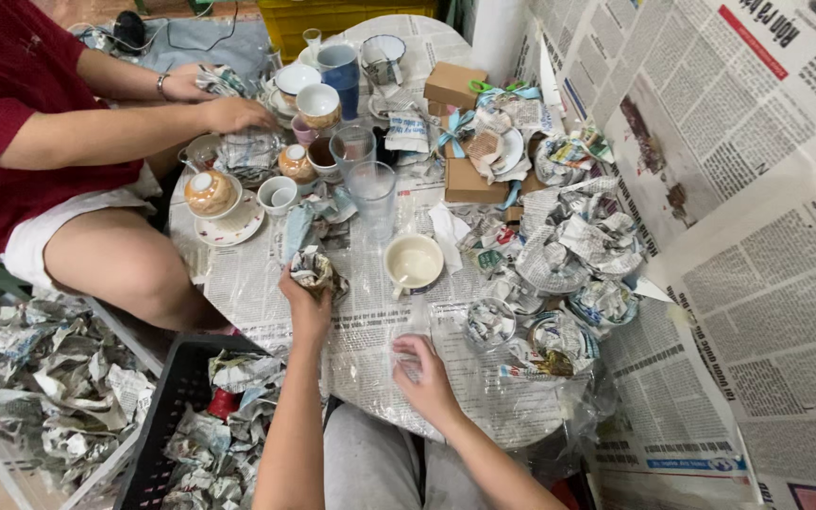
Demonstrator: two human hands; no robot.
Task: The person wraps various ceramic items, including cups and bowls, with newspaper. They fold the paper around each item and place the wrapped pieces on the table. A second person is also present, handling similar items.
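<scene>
My left hand (308, 300) is raised over a round table (266, 302) covered in newspaper and grips a crumpled newspaper bundle (314, 269). My right hand (424, 373) rests lower on the table near its front edge, fingers curled on the plastic-covered paper; whether it holds anything small I cannot tell. A cream cup (414, 261) stands just beyond both hands. Two clear glasses (372, 194) stand behind it.
A person in a red top sits at the left, hands (233, 113) on wrapped items among cups, bowls and saucers (230, 225). Cardboard boxes (469, 181) and crumpled paper lie at the right. A black crate (167, 416) of paper stands below left. Newspaper covers the wall.
</scene>
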